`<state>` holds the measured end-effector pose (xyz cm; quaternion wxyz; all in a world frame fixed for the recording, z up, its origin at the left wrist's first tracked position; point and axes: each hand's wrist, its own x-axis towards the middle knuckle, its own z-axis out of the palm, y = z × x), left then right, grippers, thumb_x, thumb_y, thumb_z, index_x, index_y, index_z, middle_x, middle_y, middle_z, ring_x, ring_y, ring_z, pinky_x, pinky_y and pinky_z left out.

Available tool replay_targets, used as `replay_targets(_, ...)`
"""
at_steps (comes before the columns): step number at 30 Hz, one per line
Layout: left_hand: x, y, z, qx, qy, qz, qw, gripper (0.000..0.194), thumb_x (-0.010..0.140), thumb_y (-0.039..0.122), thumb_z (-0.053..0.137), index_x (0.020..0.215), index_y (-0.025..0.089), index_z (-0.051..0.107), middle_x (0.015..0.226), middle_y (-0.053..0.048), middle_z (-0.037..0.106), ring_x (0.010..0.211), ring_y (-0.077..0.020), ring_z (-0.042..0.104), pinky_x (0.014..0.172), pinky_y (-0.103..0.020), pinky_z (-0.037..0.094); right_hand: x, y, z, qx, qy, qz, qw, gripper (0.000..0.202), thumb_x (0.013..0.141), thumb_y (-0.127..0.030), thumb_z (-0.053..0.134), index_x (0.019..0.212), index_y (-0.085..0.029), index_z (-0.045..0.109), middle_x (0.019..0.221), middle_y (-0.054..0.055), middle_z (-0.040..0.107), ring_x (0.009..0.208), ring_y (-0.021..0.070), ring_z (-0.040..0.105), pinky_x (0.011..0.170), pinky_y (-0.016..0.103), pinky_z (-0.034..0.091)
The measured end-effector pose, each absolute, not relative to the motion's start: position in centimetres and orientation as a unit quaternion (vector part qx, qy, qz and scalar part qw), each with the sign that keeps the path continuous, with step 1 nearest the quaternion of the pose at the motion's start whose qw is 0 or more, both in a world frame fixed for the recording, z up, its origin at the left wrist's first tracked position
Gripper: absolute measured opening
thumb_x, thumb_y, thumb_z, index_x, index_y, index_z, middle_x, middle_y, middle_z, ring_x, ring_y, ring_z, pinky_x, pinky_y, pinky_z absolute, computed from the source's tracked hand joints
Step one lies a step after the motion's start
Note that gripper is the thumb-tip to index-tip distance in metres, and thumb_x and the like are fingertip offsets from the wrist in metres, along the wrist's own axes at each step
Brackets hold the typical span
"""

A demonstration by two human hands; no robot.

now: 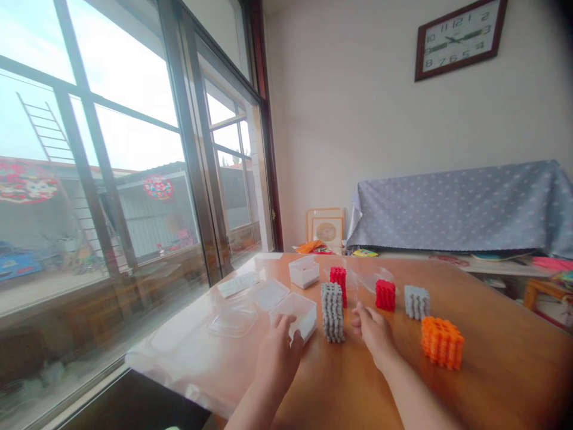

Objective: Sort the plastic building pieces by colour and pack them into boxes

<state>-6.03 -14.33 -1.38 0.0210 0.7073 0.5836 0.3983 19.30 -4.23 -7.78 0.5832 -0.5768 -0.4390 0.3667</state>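
My left hand (284,346) is over the near edge of a clear plastic box (304,310), its fingers apart and nothing seen in them. Just right of it stands a tall grey block stack (332,313), with a red stack (339,280) partly hidden behind. My right hand (373,331) is on the other side of the grey stack, not touching it, its fingers curled together; whatever they hold, if anything, is too small to make out. Farther right stand a short red stack (385,295), a light grey stack (416,302) and an orange stack (442,343).
Another clear box (304,272) stands at the back of the wooden table (501,358). Clear lids (231,319) and a plastic sheet (179,358) cover the left side, beside the window. A clear bag (369,278) lies behind the red stacks.
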Motion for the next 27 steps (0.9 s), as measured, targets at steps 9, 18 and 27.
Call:
replay_targets(9, -5.9, -15.3, -1.1, 0.720, 0.579, 0.380, -0.037, 0.022, 0.097, 0.027, 0.049, 0.114, 0.023, 0.063, 0.120, -0.007, 0.065, 0.101, -0.0218, 0.067, 0.088, -0.035, 0.053, 19.3, -4.3, -7.3, -0.568, -0.417, 0.374, 0.603, 0.060, 0.083, -0.073, 0.053, 0.095, -0.018, 0.073, 0.073, 0.008, 0.075, 0.064, 0.0235, 0.071, 0.056, 0.030, 0.050)
replay_targets(18, -5.9, -15.3, -1.5, 0.666, 0.640, 0.381, -0.041, 0.032, 0.094, 0.033, 0.056, 0.124, 0.022, 0.060, 0.132, -0.010, 0.061, 0.100, -0.0235, 0.069, 0.079, -0.034, 0.054, 18.9, -4.8, -6.9, -0.558, -0.394, 0.407, 0.607, 0.059, 0.082, -0.073, 0.053, 0.092, -0.018, 0.071, 0.077, 0.011, 0.076, 0.066, 0.0249, 0.072, 0.050, 0.030, 0.049)
replay_targets(27, -7.0, -15.7, -1.6, 0.720, 0.578, 0.383, -0.018, 0.016, 0.097, 0.022, 0.048, 0.105, 0.024, 0.061, 0.118, -0.006, 0.064, 0.096, -0.0185, 0.067, 0.086, -0.030, 0.052, 18.9, -5.4, -7.0, -0.567, -0.397, 0.392, 0.606, 0.060, 0.082, -0.073, 0.054, 0.092, -0.016, 0.071, 0.074, 0.010, 0.075, 0.064, 0.0238, 0.071, 0.053, 0.030, 0.050)
